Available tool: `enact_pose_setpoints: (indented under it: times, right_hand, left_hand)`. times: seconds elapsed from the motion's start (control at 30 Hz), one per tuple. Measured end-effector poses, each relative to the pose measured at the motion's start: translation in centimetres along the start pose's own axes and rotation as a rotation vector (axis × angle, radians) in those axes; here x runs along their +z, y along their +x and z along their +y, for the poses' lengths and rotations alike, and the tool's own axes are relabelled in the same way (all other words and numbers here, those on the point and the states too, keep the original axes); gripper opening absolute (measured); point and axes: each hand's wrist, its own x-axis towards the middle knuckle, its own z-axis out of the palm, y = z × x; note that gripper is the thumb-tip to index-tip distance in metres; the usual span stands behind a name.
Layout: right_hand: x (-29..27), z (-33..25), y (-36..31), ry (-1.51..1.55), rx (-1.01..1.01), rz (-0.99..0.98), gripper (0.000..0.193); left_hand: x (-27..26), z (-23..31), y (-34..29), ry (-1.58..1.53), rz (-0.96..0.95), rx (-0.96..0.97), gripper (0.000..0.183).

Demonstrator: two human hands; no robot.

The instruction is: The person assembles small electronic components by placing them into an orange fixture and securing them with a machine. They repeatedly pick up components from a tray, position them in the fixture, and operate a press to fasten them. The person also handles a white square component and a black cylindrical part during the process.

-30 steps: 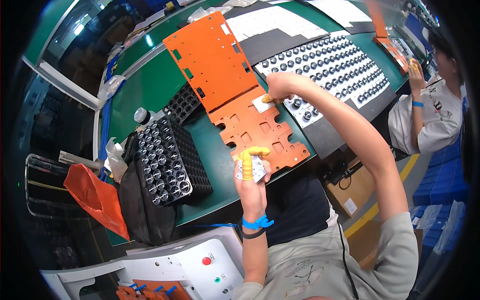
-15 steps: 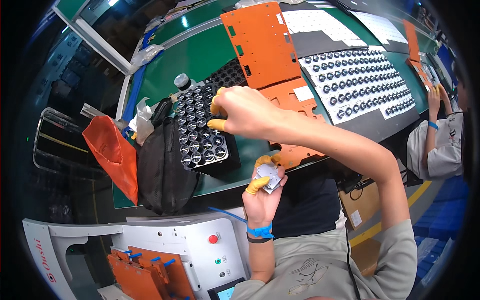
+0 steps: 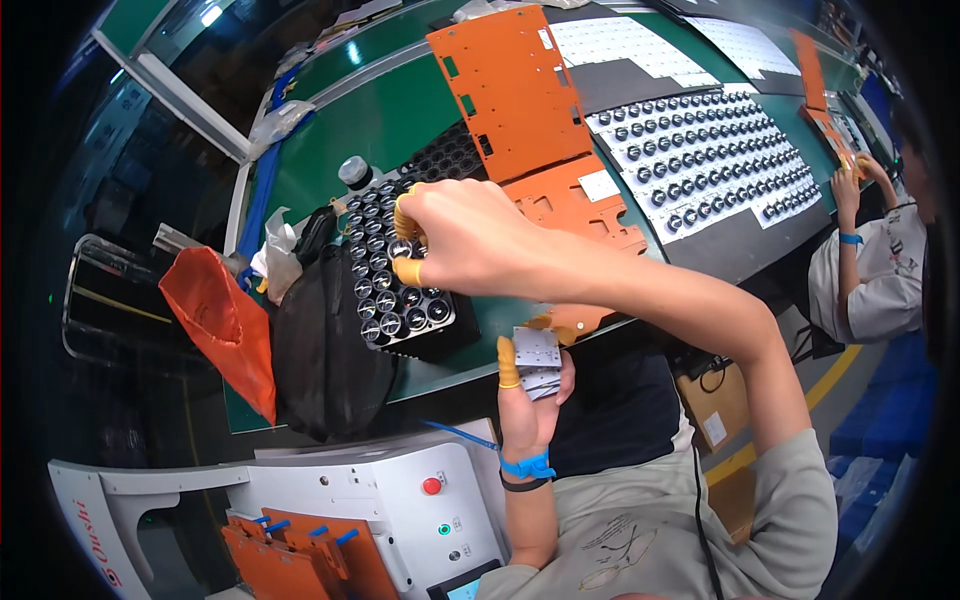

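My left hand (image 3: 530, 405), with yellow finger cots, grips a small stack of white plates (image 3: 538, 347) with little holes, below the table's front edge. Over a black tray (image 3: 445, 322) filled with rows of round, clear-topped black lens pieces (image 3: 388, 320), my right hand (image 3: 465, 235) reaches in from the right. Its cotted thumb and fingers close around one lens piece (image 3: 400, 250) at the tray's right part. Whether that piece is lifted out cannot be told. Much of the tray's far right lies hidden behind the hand.
An orange hinged fixture (image 3: 510, 95) stands beside the tray. Farther right lies a white panel (image 3: 700, 160) with rows of black round parts. A black bag (image 3: 330, 345) and orange pouch (image 3: 220, 320) hang at the left edge. A white machine (image 3: 400, 490) stands below; a co-worker (image 3: 870, 260) works at far right.
My right hand has moved slightly left and down, and its fingers have closed around a lens piece. In my left hand the plates have tilted and fanned apart, with the thumb now upright beside them.
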Motion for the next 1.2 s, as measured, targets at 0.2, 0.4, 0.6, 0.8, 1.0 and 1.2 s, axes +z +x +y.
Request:
enact_pose_setpoints:
  times: [0.2, 0.4, 0.6, 0.8, 1.0, 1.2]
  right_hand:
    - [-2.2, -0.5, -7.6, 0.338, -0.056, 0.123, 0.023]
    - [-3.4, 1.5, -13.5, 0.51, 0.022, 0.058, 0.031]
    - [-3.2, 3.6, -15.9, 0.546, 0.091, 0.0, 0.032]
    - [-3.4, 3.8, -17.0, 0.382, 0.101, 0.043, 0.029]
    - [-3.4, 5.7, -17.2, 0.49, -0.086, 0.099, 0.039]
    - [-3.6, 6.5, -17.6, 0.296, -0.262, 0.119, 0.045]
  left_hand:
    - [0.0, -0.6, 0.3, -0.098, 0.02, 0.137, 0.039]
    - [1.5, 0.0, 0.4, 0.044, 0.07, 0.243, 0.044]
    - [2.5, 0.1, 0.8, 0.284, 0.02, 0.412, 0.057]
    - [2.5, -0.6, 1.0, 0.67, 0.112, 0.655, 0.053]
    - [3.2, -0.9, 0.9, 0.574, 0.001, 0.597, 0.051]
    - [3.7, -1.2, 1.1, 0.689, 0.046, 0.588, 0.061]
